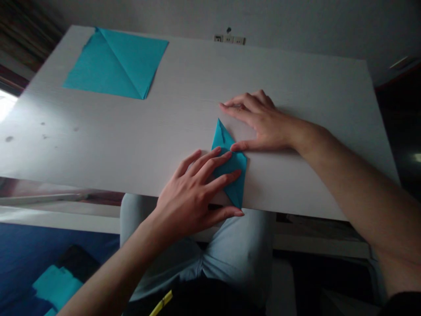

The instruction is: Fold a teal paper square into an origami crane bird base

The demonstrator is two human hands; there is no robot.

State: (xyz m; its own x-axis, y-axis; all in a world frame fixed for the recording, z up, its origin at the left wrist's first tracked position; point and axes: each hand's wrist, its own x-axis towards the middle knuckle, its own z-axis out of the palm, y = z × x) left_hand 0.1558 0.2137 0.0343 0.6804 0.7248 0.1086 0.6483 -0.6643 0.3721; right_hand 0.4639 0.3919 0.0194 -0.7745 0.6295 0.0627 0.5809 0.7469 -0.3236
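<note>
A small piece of folded blue paper (234, 166) lies near the front edge of the white table, its narrow tip pointing away from me. My left hand (194, 188) rests over it with fingers spread, several fingertips on the paper and the thumb at the table edge by its lower point. On the right, my right hand (258, 120) touches the paper's right side with its thumb, while its other fingers reach out above the tip. Part of the paper is hidden under my left fingers.
A larger creased blue sheet or stack (115, 63) lies at the table's (296, 87) back left. Wall sockets (229, 39) sit just behind the back edge. Below at the lower left, more blue paper (58, 285) rests on a dark blue surface. My legs (243, 245) are under the table.
</note>
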